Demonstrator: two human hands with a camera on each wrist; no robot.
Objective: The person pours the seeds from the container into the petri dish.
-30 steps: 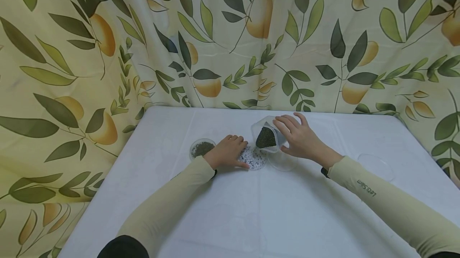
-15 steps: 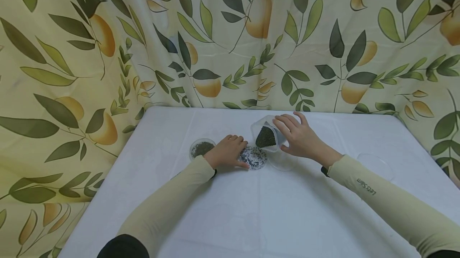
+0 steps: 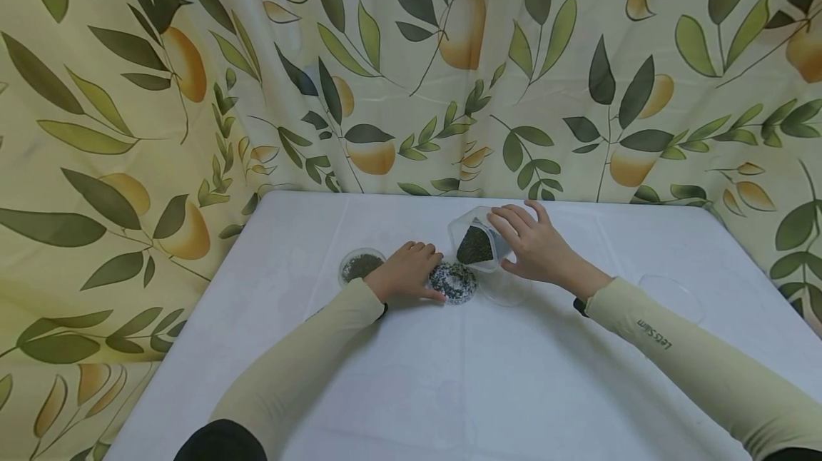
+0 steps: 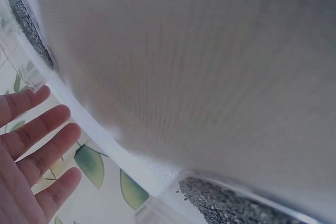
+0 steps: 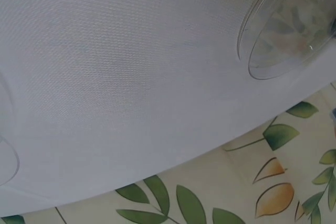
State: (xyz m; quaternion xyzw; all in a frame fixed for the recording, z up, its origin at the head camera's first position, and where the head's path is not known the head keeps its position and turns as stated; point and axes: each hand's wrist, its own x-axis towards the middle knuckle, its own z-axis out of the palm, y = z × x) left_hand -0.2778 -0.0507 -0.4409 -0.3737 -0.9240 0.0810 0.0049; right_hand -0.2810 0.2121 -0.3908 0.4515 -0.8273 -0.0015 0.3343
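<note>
My right hand grips a clear angular container tipped on its side, with dark seeds banked inside near its mouth. Below that mouth lies a clear round dish, its floor speckled with dark seeds. At this dish's left edge rests my left hand, palm down, thumb toward the front. The left wrist view shows its fingers extended and apart. Left of that hand stands another round dish, partly covered by it and holding dark seeds. The right wrist view does not show my right hand.
A clear round dish or lid lies just right of the speckled dish. Farther right, beyond the right forearm, is another clear disc. A white cloth covers the table; a leaf-patterned curtain hangs behind it.
More dark seeds cover the dish under the tipped container, and its pale floor shows less than before. Both hands and the container stay in nearly the same place.
</note>
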